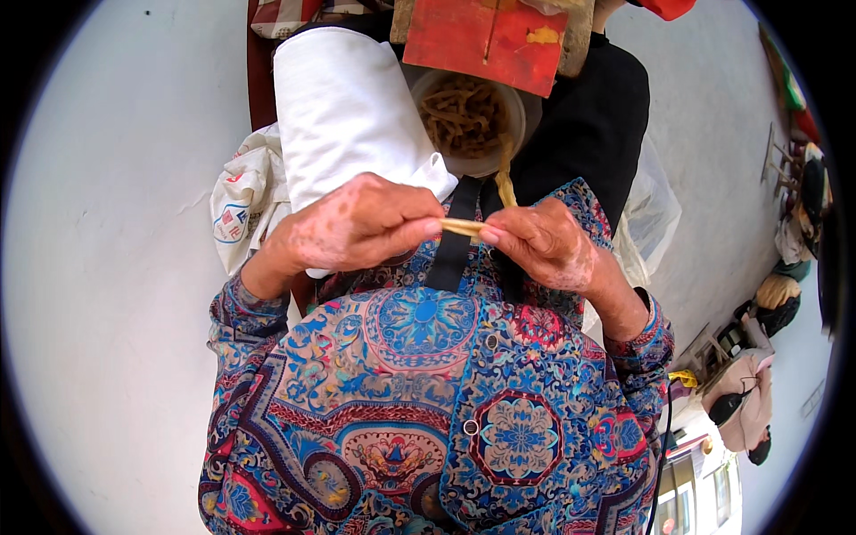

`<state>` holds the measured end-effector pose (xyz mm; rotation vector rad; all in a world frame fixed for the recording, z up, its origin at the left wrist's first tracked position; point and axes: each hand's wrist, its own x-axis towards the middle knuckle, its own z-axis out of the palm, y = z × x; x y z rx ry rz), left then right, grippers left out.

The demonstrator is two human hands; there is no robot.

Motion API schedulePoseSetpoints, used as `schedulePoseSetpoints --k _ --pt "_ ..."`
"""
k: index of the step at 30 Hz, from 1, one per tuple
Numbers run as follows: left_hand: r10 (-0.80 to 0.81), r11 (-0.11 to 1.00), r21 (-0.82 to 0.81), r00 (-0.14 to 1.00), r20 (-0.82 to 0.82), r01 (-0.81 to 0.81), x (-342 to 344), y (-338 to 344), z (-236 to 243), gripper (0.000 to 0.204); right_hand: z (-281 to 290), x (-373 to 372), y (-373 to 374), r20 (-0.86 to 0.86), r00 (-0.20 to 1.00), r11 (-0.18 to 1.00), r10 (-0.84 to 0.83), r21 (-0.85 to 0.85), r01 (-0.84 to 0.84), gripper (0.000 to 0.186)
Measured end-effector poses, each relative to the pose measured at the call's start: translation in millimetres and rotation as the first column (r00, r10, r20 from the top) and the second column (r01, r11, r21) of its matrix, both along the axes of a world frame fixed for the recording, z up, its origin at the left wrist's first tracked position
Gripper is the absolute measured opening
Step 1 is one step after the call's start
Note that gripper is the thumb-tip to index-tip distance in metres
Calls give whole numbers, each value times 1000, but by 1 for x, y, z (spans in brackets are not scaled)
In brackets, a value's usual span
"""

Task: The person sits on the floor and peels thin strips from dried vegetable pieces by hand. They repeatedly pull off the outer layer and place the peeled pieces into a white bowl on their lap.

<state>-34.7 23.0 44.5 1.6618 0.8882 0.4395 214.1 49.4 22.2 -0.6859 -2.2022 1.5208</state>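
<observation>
head view: near, left hand (357,227) and right hand (544,242) both pinch a tan strip (464,227) between fingertips over the lap. farther, a white bowl (515,134) of strips, white cloth (343,116) left, red board (490,40) beyond.

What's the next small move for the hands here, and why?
Probably pull the pale strip apart: both the left hand and right hand pinch it between fingertips, just above the lap, with the bowl of similar strips right ahead to receive the pieces.
</observation>
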Motion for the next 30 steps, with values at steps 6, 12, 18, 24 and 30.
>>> schedulePoseSetpoints --k 6,12,18,24,30 --pt "283 958 88 949 -138 -273 -21 36 -4 20 -14 -18 41 -26 992 977 -127 166 130 12" --pt "264 957 155 958 -107 -246 -14 81 -37 27 -37 -10 82 54 973 956 -226 203 211 24" --pt "372 922 148 924 -92 -357 3 119 -47 17 -59 -6 113 13 962 912 -273 322 255 25" --pt "386 920 122 914 -123 -372 4 135 -56 19 -59 -9 124 72 937 924 -343 203 323 27" --pt "477 824 377 877 -58 -423 13 138 -79 19 -67 -7 129 40 948 931 -316 209 301 28"
